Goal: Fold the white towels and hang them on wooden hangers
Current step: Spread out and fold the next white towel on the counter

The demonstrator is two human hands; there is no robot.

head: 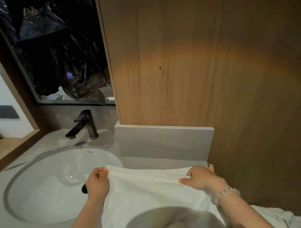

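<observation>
A white towel [146, 189] lies spread on the grey counter beside the basin, its far edge lifted. My left hand [97, 183] pinches the towel's far left corner over the basin's rim. My right hand [200, 178], with a bead bracelet on the wrist, grips the far right edge close to the wooden wall. More white towel fabric [277, 217] lies bunched at the lower right. No wooden hanger is in view.
A white oval basin [45, 185] with a dark drain fills the left of the counter [157, 163], with a black faucet [84, 125] behind it. A wood panel wall [196, 68] rises behind and to the right. A dark mirror [59, 54] hangs above the faucet.
</observation>
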